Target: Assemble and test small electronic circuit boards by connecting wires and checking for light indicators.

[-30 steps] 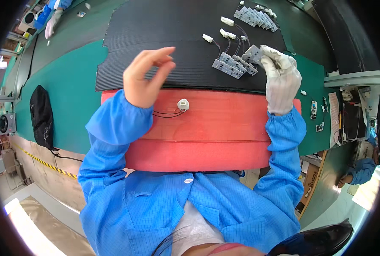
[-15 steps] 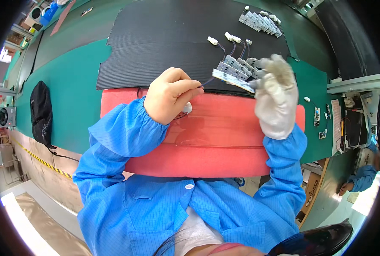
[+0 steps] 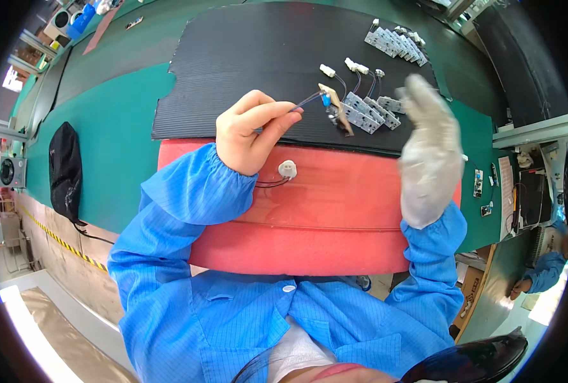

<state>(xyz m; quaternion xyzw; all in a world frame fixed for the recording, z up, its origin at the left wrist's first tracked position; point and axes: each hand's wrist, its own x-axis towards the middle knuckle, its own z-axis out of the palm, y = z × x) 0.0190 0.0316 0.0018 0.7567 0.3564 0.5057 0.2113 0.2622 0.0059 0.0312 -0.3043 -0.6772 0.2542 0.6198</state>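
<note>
Thumb and forefinger of my bare left hand (image 3: 255,131) are closed on the thin dark wires of a small circuit board (image 3: 340,115). The board dangles on edge to the right of the fingers, its parts and a blue component showing. Below the hand, a white plug connector (image 3: 287,169) on dark wires lies over the red pad (image 3: 335,204). My right hand (image 3: 432,150), in a whitish glove, is raised with fingers stretched out and nothing in it. Beside it, several narrow circuit boards (image 3: 363,115) with white connectors lie fanned out on the black corrugated sheet (image 3: 252,57).
A second fan of boards (image 3: 395,46) lies at the far right of the sheet. A black cloth bag (image 3: 66,166) rests on the green mat at left. Loose small boards (image 3: 478,183) lie at right, near a metal rail. Another person's hand (image 3: 520,288) shows at the right edge.
My right hand has come off the circuit board and moved right, its fingers straightening. The board has turned on its wires, still in my left hand. The white connector is now in plain view.
</note>
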